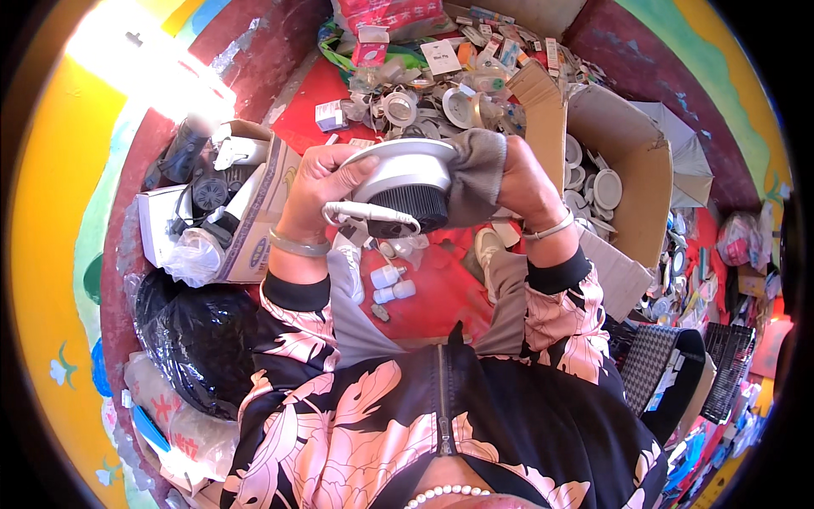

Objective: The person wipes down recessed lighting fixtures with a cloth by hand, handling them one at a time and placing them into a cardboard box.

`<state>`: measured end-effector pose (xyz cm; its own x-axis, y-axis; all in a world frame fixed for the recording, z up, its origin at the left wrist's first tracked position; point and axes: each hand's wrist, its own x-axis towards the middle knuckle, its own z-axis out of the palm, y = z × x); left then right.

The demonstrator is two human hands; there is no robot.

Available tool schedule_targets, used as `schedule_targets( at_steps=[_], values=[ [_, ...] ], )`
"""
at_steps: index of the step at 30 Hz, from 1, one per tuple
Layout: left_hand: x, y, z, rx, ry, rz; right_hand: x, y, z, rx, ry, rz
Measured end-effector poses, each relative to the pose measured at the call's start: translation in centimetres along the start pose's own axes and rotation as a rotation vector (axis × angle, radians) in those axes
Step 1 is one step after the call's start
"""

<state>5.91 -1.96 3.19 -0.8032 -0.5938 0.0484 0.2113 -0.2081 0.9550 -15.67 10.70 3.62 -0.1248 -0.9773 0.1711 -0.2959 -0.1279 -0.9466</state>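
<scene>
A round downlight (409, 176) with a white rim and a black finned heat sink is held up in front of me. My left hand (314, 187) grips its left rim, thumb on the near face and fingers mostly behind. A white cable (366, 210) with a connector loops below it. My right hand (530, 185) clutches a grey cloth (477, 176) pressed against the downlight's right side, and its fingertips are partly hidden by the cloth. Beneath, between my feet, small white bulbs (390, 284) lie on a red sheet (437, 301).
A pile of round lamps (401, 109) and small boxes lies beyond my hands. At right, an open cardboard box (632, 127) holds white discs. Another carton (254, 204) with black and white fittings stands at left, above a black plastic bag (191, 331).
</scene>
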Motion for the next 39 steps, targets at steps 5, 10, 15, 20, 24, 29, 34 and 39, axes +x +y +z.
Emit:
schedule_targets(
  at_steps=[5,10,15,20,24,29,34,39],
  values=[
    [0.1,-0.3,0.1,-0.097,0.017,-0.006,0.1,0.2,0.1,0.062,0.063,-0.105],
    [0.0,-0.3,0.7,-0.070,-0.025,-0.104,0.1,0.3,0.4,0.099,0.016,-0.074],
    [0.5,-1.7,1.8,0.386,-0.238,-0.131,0.3,0.6,1.4,-0.226,-0.247,-0.035],
    [0.8,-1.9,0.4,0.409,-0.322,-0.112,0.5,0.9,1.3,-0.069,-0.242,-0.008],
    [0.8,-0.6,-0.6,0.123,-0.286,-0.133,-0.5,0.1,1.3,0.297,0.011,-0.103],
    [0.6,-0.6,0.2,-0.073,-0.259,-0.098,-0.5,2.2,0.5,0.400,0.081,-0.112],
    [0.4,-0.9,0.6,-0.124,-0.249,-0.120,-0.5,1.7,0.3,0.455,0.063,-0.039],
    [0.2,-0.6,0.9,0.092,-0.267,-0.152,-0.3,0.9,-0.7,0.347,-0.104,0.047]
  ],
)
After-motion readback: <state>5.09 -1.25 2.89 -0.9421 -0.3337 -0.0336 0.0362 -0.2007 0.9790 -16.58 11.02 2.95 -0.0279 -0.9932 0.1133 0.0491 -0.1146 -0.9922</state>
